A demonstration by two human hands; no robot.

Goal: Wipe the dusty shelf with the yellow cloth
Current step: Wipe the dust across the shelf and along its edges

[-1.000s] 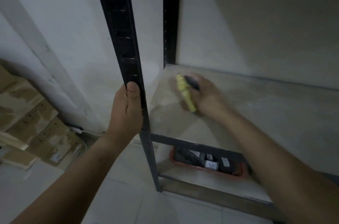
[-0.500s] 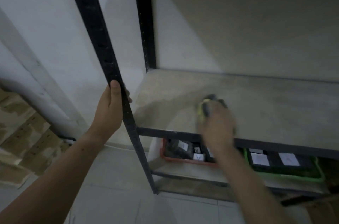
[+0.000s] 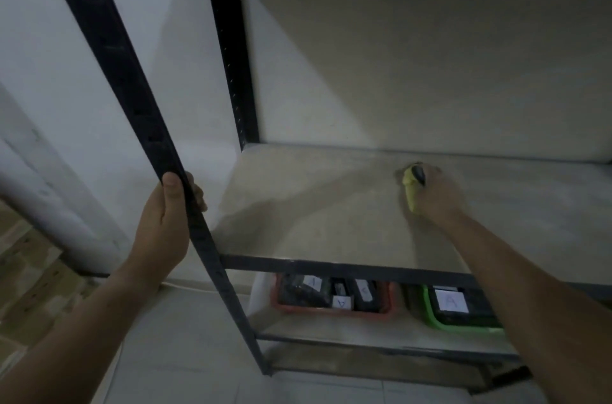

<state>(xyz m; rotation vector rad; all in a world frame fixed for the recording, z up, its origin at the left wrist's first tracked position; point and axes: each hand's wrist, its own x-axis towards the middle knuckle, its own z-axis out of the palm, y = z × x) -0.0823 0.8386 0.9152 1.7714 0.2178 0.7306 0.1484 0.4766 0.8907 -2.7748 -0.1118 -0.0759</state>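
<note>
Stacked cardboard boxes (image 3: 29,274) sit at the far left, on the floor against the white wall. Next comes the left hand (image 3: 162,221), which grips the rack's dark front post (image 3: 132,99). Its thumb lies flat up the near face and its fingers (image 3: 197,193) are curled round the back edge. The post leans across the view from upper left down to the tiled floor (image 3: 185,354).

To the right of it, the dusty shelf (image 3: 314,205) spreads pale and grey between the front rail and the back wall, with the rear post (image 3: 231,56) standing at its left back corner.

The yellow cloth (image 3: 410,196) lies bunched on the shelf, right of centre and near the back edge, under the right hand (image 3: 438,196). That hand presses down on it, fingers curled over the bundle. The motion blur hides how tightly they close. A small dark patch at the cloth's top may be a fingertip or a shadow.

Below, on the lower shelf (image 3: 331,329), a red tray (image 3: 308,311) holds dark items with white labels, and just to its right stands a green tray (image 3: 463,328) with a labelled item inside.
</note>
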